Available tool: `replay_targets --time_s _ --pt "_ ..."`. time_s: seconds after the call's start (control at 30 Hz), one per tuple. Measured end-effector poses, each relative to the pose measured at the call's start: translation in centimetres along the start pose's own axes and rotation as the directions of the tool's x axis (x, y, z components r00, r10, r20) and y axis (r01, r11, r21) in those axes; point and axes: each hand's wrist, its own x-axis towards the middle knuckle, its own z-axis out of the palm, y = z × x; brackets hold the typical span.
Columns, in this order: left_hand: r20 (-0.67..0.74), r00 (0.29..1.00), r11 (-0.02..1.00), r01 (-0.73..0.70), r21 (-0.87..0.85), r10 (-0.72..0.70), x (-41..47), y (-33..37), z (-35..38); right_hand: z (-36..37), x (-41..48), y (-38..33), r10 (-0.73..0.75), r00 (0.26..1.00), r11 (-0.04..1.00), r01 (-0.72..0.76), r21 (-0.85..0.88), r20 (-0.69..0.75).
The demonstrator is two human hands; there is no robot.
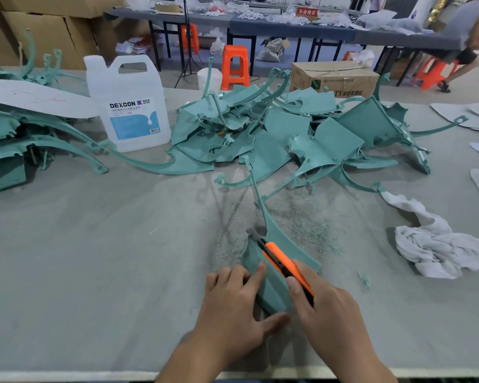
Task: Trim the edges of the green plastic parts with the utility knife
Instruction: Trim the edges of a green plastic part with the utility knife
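At the lower centre, the left hand (pixel 233 308) is curling its fingers (pixel 259 272) round the smooth, curved green plastic part (pixel 291 244), holding it on the grey felt-covered desk (pixel 94 258). The right hand (pixel 332 310) is clenching the orange utility knife (pixel 281 259), its blade meeting the part's upper edge. Fine green shavings (pixel 309 229) are lying just beside.

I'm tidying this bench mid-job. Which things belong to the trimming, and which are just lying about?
In the job: utility knife in the right hand; green plastic part held by the left hand; pile of green parts; green shavings.
Lying about: DEXCON jug; white rag; cardboard box; orange stool.
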Motion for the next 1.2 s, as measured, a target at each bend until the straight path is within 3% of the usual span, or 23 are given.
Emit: replay_targets --time_s 0.1,0.27,0.43,0.6,0.73,0.83,0.97,1.07,1.2 --pt "-0.041 0.999 1.0 0.002 -0.02 -0.003 0.0 0.1 0.1 -0.7 0.4 1.5 0.054 0.997 0.999 -0.054 0.006 -0.061" --pt "-0.105 0.994 0.999 -0.033 -0.031 0.029 -0.2 0.3 0.0 -0.8 0.5 1.8 -0.001 0.99 0.999 0.006 0.033 -0.144" --pt "-0.191 0.981 0.999 -0.036 -0.003 0.035 -0.3 0.7 -0.2 -1.5 2.4 4.1 0.049 0.994 0.999 -0.051 -0.02 -0.099" --pt "-0.133 0.991 0.999 -0.015 -0.04 0.009 -0.4 0.8 -0.6 -2.4 2.5 4.4 -0.071 0.994 0.997 0.073 0.019 -0.086" --pt "-0.116 0.993 0.999 -0.008 -0.04 0.004 -0.4 0.8 -0.6 -2.8 2.9 5.1 -0.064 0.992 0.997 0.058 -0.054 -0.11" --pt "-0.124 0.992 0.999 -0.006 -0.043 0.0 -0.4 0.8 -0.6 -2.5 2.5 4.8 -0.106 0.988 0.994 0.107 -0.001 -0.113" --pt "-0.168 0.986 0.998 -0.023 -0.058 0.013 -0.5 0.8 -0.6 -2.6 2.7 5.7 -0.053 0.99 0.999 0.052 -0.013 -0.128" --pt "-0.161 0.987 0.993 -0.018 -0.116 -0.001 -0.8 0.6 -0.7 -2.2 1.9 5.3 -0.01 0.984 0.986 0.04 0.164 -0.179" --pt "0.001 1.0 0.991 0.023 -0.131 -0.024 -0.6 0.1 -0.7 -1.7 1.9 5.2 0.142 0.959 0.909 -0.028 0.415 -0.246"
